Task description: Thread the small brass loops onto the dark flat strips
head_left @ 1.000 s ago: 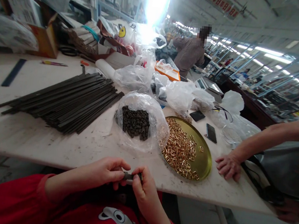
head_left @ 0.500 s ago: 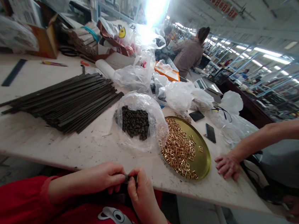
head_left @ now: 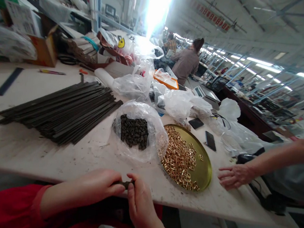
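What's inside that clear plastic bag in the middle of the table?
The clear plastic bag holds a heap of small dark pieces. Whatever lies deeper under the heap is covered and cannot be seen.

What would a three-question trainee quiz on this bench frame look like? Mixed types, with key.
1. True or false: both hands pinch one small dark piece at the table edge.
2. What lies on the round gold tray? A) gold metal loops B) black strips C) phones
3. What sits in the clear bag beside that tray?

Key:
1. True: left hand and right hand hold the dark piece.
2. A: gold tray.
3. Small dark pieces, in the clear bag.
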A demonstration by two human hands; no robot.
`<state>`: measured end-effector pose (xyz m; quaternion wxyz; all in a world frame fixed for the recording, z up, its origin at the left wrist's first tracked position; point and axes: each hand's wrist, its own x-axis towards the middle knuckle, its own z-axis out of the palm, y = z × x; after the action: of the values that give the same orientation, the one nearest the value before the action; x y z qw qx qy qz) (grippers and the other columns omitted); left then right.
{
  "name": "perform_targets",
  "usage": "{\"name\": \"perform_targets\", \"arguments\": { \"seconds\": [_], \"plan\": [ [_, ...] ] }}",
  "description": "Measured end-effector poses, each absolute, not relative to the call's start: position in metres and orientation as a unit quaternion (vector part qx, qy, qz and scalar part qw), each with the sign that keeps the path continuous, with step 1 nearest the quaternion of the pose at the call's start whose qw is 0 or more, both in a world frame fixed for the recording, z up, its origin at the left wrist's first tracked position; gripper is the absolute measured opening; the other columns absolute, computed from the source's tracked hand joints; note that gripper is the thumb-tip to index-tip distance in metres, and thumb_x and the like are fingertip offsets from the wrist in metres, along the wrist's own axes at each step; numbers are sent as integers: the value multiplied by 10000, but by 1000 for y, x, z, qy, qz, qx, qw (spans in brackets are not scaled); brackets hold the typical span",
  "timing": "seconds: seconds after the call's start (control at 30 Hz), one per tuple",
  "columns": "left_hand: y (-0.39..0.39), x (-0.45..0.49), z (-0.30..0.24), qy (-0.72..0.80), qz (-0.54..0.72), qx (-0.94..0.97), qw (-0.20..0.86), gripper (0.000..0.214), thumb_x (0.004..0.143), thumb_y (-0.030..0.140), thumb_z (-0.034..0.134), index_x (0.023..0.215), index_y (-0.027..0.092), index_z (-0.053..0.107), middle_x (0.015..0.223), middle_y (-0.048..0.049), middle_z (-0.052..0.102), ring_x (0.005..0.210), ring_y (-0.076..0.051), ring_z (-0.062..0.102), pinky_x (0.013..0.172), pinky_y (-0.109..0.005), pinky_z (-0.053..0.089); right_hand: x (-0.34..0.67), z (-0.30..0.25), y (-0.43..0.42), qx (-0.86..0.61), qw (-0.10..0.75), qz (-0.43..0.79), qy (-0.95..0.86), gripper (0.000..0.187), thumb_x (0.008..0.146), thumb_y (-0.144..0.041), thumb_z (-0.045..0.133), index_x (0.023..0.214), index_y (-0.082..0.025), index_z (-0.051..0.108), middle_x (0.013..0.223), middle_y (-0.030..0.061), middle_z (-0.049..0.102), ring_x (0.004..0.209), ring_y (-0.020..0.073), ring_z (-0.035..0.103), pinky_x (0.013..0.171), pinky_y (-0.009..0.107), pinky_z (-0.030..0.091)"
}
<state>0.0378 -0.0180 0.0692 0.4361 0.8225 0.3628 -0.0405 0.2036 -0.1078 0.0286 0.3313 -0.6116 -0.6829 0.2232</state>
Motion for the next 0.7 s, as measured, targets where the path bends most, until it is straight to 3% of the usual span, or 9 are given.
{"name": "perform_targets", "arguments": {
  "seconds": [0.13,0.23,0.33,0.47,0.53,0.7],
  "plan": [
    [4,28,59,427,12,880,208,196,870,257,427,843,180,605,820,-70,629,739,-221,584,638,-296,409,228,15,-79,-671,228,97,-699,230,887,-222,374,966,-181,586,862,84,625,823,225,572,746,361,441],
    [16,22,48,405,28,901,151,104,834,191,508,826,181,611,909,-78,613,866,-232,564,755,-324,420,238,-2,-67,-691,182,28,-699,221,875,-260,411,913,-207,622,808,82,592,771,240,548,705,380,420],
    [38,10,46,408,45,904,121,118,832,298,557,826,192,608,912,-56,599,888,-215,552,798,-310,417,240,-17,-68,-693,227,7,-684,233,872,-293,432,976,-197,616,871,96,588,824,242,549,727,370,429],
    [94,-9,55,518,79,850,50,343,941,249,269,896,97,573,895,-104,561,857,-217,559,756,-312,421,238,-22,-72,-688,270,0,-674,256,860,-320,460,1023,-175,594,927,111,596,880,251,554,752,376,445],
    [121,-12,54,555,87,826,30,308,934,249,299,976,76,550,956,-102,553,876,-217,563,751,-306,426,237,-21,-72,-688,272,-2,-672,245,852,-321,476,1006,-172,595,919,111,602,875,254,557,752,389,449],
    [152,-3,40,616,87,783,25,193,877,263,480,938,97,556,915,-83,600,805,-194,593,717,-349,475,240,-21,-74,-689,298,-17,-661,226,850,-270,478,1026,-174,582,938,104,610,922,250,546,796,418,450]
  ]
}}
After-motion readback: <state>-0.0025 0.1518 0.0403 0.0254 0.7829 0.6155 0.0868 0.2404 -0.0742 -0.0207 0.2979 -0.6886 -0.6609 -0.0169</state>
